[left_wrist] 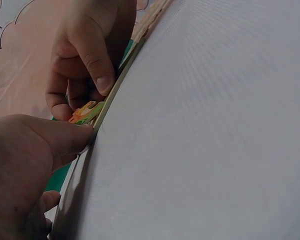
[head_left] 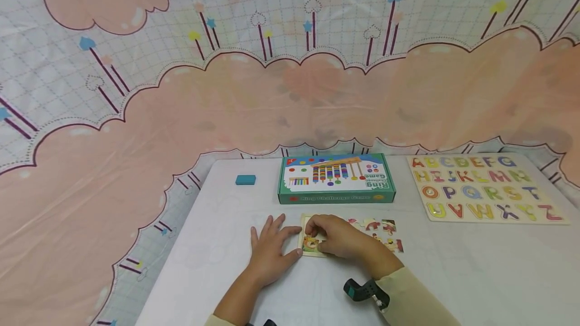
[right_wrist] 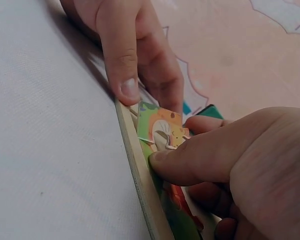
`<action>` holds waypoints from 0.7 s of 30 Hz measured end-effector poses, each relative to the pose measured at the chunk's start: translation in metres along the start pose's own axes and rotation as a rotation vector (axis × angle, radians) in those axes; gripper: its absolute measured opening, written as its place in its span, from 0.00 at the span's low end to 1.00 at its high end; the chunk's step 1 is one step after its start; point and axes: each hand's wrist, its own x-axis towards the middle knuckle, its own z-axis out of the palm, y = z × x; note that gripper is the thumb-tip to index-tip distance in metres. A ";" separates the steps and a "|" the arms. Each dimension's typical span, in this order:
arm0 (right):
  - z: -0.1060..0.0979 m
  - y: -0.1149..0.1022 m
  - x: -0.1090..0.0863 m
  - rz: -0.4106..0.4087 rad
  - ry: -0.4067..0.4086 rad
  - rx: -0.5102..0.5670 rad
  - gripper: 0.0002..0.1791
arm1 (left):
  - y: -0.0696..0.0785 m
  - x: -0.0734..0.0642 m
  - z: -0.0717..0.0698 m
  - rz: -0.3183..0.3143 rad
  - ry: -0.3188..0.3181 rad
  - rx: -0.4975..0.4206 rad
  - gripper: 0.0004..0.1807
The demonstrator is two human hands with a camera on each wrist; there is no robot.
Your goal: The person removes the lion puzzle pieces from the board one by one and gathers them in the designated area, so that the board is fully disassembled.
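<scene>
A shallow wooden puzzle board point(head_left: 312, 254) lies on the white table, its light rim seen edge-on in the right wrist view. At the board's left end, a puzzle piece point(right_wrist: 157, 125) printed with an orange animal on green sits tilted over the rim's corner. My right hand point(head_left: 337, 235) pinches this piece between thumb and fingers. With fingers spread, my left hand point(head_left: 272, 253) rests at the board's left edge; its thumb point(right_wrist: 129, 89) touches the corner of the rim. Several other puzzle pieces point(head_left: 388, 226) lie to the right, partly hidden behind my right hand.
Behind the board stands a green Ring Challenge Game box point(head_left: 336, 197). A small teal block point(head_left: 245, 180) sits to its left. An alphabet board point(head_left: 489, 190) with colored letters lies at the back right. A patterned cloth point(head_left: 272, 99) hangs behind the table.
</scene>
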 end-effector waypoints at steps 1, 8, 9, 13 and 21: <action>0.000 0.000 0.000 -0.003 0.001 0.001 0.21 | 0.000 0.000 0.000 0.001 0.002 -0.001 0.26; 0.003 0.000 0.000 0.016 0.009 0.037 0.20 | -0.001 -0.001 0.000 -0.006 0.002 0.006 0.26; 0.003 0.000 0.000 0.017 0.010 0.037 0.20 | -0.001 -0.001 0.000 -0.007 0.001 0.007 0.26; 0.004 0.001 -0.001 0.003 0.018 0.019 0.21 | -0.001 -0.001 0.000 0.002 0.005 -0.002 0.26; 0.002 0.000 -0.004 -0.040 0.026 0.012 0.20 | -0.002 0.000 0.001 -0.007 -0.012 0.000 0.26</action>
